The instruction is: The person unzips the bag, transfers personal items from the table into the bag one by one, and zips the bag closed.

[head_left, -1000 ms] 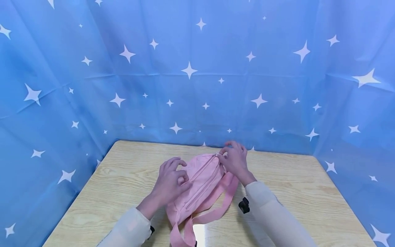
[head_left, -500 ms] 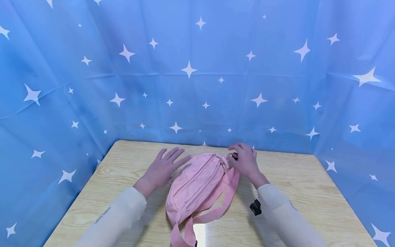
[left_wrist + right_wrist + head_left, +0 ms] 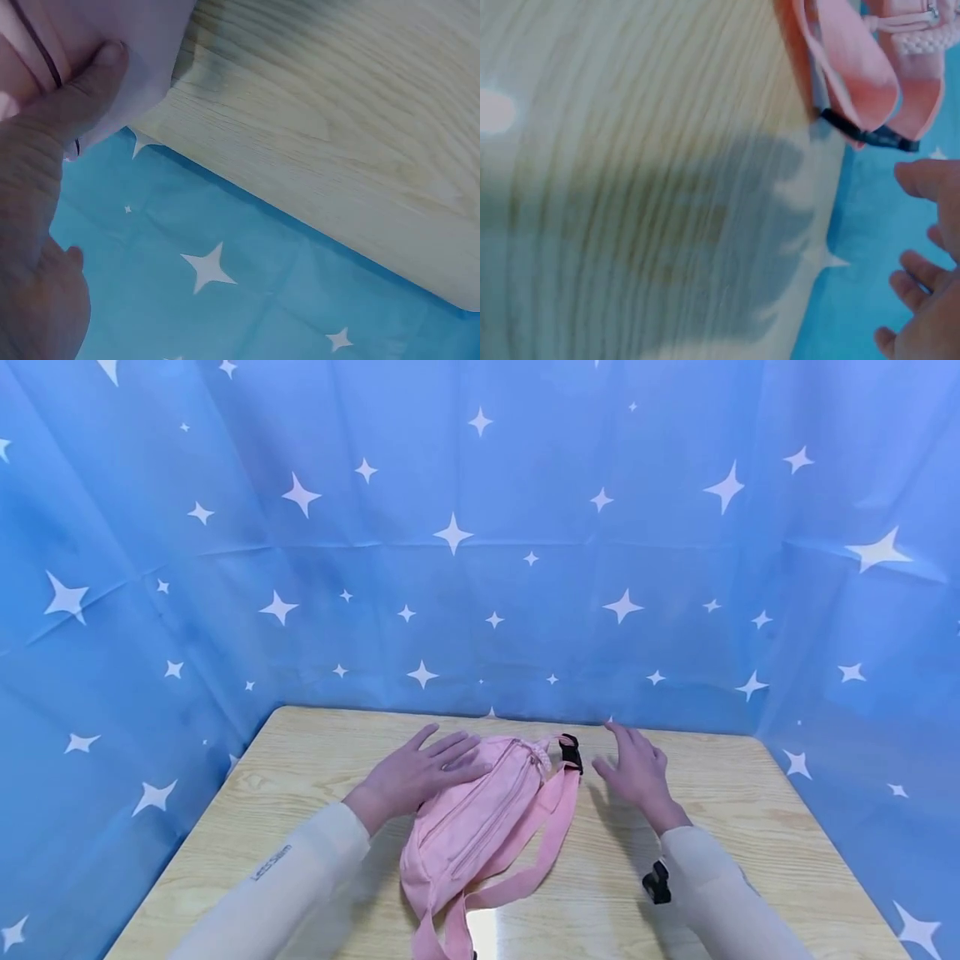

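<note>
A pink waist bag (image 3: 472, 827) with two zippers lies slantwise on the table, its pink strap (image 3: 517, 885) looped along its right side. My left hand (image 3: 420, 772) reaches over the bag's upper left edge with fingers extended; in the left wrist view a digit (image 3: 90, 82) lies over the pink fabric beside a dark zipper line. To the right of the bag, my right hand (image 3: 637, 777) is held with fingers spread and nothing in it. Between that hand and the bag sits a black buckle (image 3: 571, 753) on the strap, also visible in the right wrist view, near a braided zipper pull (image 3: 926, 39).
The wooden table (image 3: 750, 835) reaches back to a blue curtain (image 3: 525, 635) with white stars, which also encloses both sides. A black wrist device (image 3: 657, 882) is strapped by the right sleeve. Bright glare (image 3: 482, 931) marks the tabletop near the front.
My right hand has let go at the bag's top end and moved right, exposing the black buckle. My left hand drew back, straightened its fingers, then came over the bag's edge again.
</note>
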A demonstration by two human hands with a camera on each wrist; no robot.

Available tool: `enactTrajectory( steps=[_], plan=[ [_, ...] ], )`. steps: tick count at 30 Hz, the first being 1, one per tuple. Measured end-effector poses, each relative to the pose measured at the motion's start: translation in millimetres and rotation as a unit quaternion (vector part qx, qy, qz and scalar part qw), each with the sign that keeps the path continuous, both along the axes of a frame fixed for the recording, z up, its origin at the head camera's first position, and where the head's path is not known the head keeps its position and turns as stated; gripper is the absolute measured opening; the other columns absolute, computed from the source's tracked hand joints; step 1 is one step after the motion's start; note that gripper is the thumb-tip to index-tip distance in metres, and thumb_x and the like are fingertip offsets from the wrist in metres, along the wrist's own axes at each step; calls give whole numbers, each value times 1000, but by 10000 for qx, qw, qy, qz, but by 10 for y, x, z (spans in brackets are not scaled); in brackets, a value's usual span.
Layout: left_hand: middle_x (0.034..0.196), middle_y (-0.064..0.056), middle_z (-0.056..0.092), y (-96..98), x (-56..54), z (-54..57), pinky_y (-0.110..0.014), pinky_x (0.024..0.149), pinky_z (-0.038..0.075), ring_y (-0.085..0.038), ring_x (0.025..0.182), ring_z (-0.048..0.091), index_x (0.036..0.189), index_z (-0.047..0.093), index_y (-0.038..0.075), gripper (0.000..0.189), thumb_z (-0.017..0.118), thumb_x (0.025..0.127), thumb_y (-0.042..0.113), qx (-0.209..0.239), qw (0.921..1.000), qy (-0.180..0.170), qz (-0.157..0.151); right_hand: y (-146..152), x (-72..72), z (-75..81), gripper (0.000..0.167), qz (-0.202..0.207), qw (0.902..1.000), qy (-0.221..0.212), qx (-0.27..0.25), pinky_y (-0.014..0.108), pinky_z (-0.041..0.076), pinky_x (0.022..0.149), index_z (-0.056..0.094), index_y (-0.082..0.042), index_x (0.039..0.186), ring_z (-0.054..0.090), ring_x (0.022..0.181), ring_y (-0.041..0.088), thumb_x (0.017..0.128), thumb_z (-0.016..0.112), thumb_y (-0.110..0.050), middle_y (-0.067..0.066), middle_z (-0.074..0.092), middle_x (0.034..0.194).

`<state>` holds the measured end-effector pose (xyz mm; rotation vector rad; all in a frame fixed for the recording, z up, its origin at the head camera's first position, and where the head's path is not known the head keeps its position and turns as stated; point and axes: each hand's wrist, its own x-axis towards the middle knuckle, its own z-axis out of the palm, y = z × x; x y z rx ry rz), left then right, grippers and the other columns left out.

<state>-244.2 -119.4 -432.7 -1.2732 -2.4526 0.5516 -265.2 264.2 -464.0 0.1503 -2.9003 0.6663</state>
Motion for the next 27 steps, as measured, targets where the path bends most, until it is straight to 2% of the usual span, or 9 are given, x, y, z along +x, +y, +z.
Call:
enactTrajectory(
  steps=[4, 7, 10, 12, 16, 19, 23, 27],
  plan=[
    [163, 0, 22, 97, 15, 13, -48, 120, 25, -18, 150, 24, 154, 20, 38, 98, 80, 77, 27, -244, 9996, -129, -110, 52, 44, -38, 70, -24, 10000, 5, -93, 73, 15, 105, 30, -8, 150, 31, 135, 51, 91, 63, -27, 28, 34, 150],
    [164, 0, 19, 182, 38, 11, -49, 121, 21, -19, 151, 19, 154, 16, 39, 108, 83, 71, 33, -357, 9989, -196, -223, 80, 61, -66, 69, -26, 10000, 19, -76, 73, 16, 104, 31, -6, 150, 32, 133, 51, 91, 63, -27, 29, 34, 148],
    [164, 1, 20, 252, 65, 10, -49, 121, 21, -19, 152, 19, 154, 18, 40, 104, 82, 72, 40, -399, 9984, -251, -306, 97, 71, -82, 69, -15, 10000, 54, -62, 73, 17, 102, 31, -6, 149, 33, 132, 52, 92, 63, -26, 29, 35, 148],
    [163, 2, 21, 286, 85, 12, -50, 120, 23, -19, 151, 19, 153, 21, 41, 99, 79, 73, 47, -419, 9981, -368, -268, 93, 77, -83, 68, 5, 10000, 59, -58, 73, 17, 102, 31, -6, 149, 33, 133, 51, 92, 62, -26, 29, 34, 148],
    [163, 2, 22, 337, 100, 6, -50, 120, 23, -20, 151, 20, 152, 24, 41, 101, 73, 67, 66, -441, 9970, -630, -79, 73, 89, -64, 67, 51, 10000, 22, -29, 72, 17, 102, 32, -8, 149, 32, 134, 50, 92, 62, -26, 29, 34, 148],
    [162, 1, 25, 363, 93, -26, -50, 120, 23, -22, 151, 22, 150, 30, 40, 103, 74, 62, 71, -190, 9977, -656, -41, 64, 94, -67, 67, 38, 10000, 5, -5, 72, 17, 102, 32, -8, 149, 32, 134, 50, 93, 62, -27, 29, 34, 148],
    [161, 0, 27, 416, 80, -101, -54, 119, 22, -26, 151, 21, 142, 43, 33, 101, 73, 56, 77, 227, 9974, -635, -246, 67, 122, -87, 66, 6, 10000, -72, -10, 72, 17, 102, 33, -7, 149, 32, 133, 51, 92, 62, -26, 29, 34, 148],
    [161, 1, 28, 520, 81, -142, -55, 121, 17, -25, 152, 18, 135, 47, 26, 99, 68, 56, 82, 315, 9960, -807, -204, 102, 152, -83, 65, -66, 10000, -70, -4, 72, 17, 103, 34, -7, 148, 31, 133, 51, 92, 62, -26, 29, 34, 148]
  ],
)
